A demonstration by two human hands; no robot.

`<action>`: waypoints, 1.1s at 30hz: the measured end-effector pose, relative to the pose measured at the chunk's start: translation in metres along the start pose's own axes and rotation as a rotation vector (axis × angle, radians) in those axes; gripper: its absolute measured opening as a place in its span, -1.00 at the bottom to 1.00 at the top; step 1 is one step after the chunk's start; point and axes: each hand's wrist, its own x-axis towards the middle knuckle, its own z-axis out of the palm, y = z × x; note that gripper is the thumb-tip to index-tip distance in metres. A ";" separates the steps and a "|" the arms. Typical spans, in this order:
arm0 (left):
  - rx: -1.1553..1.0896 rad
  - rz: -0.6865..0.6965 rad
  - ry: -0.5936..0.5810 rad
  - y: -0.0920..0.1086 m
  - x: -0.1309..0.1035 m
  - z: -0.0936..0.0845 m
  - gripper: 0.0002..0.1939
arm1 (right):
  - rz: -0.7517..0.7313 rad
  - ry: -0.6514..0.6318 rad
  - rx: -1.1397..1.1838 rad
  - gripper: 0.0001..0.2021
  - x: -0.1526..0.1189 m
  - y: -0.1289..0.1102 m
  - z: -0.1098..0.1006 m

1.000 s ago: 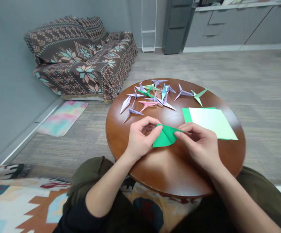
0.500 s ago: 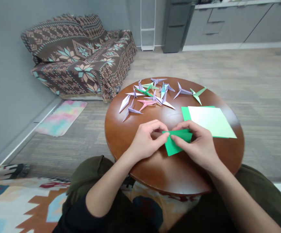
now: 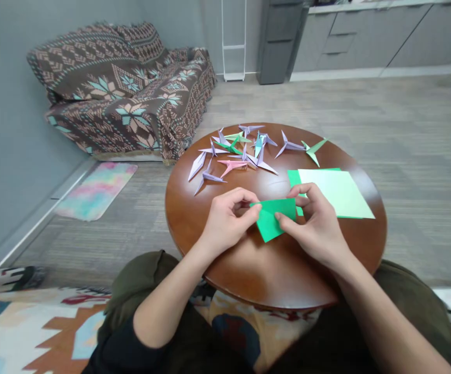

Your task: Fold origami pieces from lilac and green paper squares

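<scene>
A folded piece of green paper (image 3: 271,222) is between my two hands, above the near half of the round brown table (image 3: 272,280). My left hand (image 3: 231,218) pinches its upper left corner between thumb and fingers. On the right side, my right hand (image 3: 315,223) grips the same paper, its thumb lying on the front face and its fingers at the upper right edge, partly behind it. Right of the hands lies a stack of square sheets, a pale green one (image 3: 336,192) on top of darker green (image 3: 294,177).
Several folded paper cranes, among them a pink one (image 3: 232,165) and a light green one (image 3: 314,151), lie across the table's far half. Beyond stand a patterned sofa (image 3: 132,104) and grey cabinets (image 3: 365,41). My knees are at the table's near edge.
The green paper and both hands have shifted slightly left and up in view. My right hand has moved outward to the paper's right edge, and more of the paper's face shows.
</scene>
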 end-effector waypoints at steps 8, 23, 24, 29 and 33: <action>0.120 0.045 -0.227 0.005 0.001 -0.004 -0.90 | -0.062 -0.061 -0.073 -0.66 -0.005 0.001 0.004; 0.161 0.037 -0.154 -0.001 0.009 -0.030 -0.86 | -0.103 -0.045 -0.059 -0.67 0.007 0.008 -0.014; 0.164 0.032 -0.162 -0.002 0.009 -0.032 -0.87 | -0.105 -0.039 -0.067 -0.67 0.008 0.008 -0.014; 0.170 0.034 -0.179 -0.001 0.009 -0.031 -0.87 | -0.151 -0.046 -0.134 -0.74 0.009 0.006 -0.014; 0.151 0.085 -0.170 0.001 0.008 -0.025 -0.87 | -0.227 -0.185 -0.281 -0.93 0.009 0.002 -0.013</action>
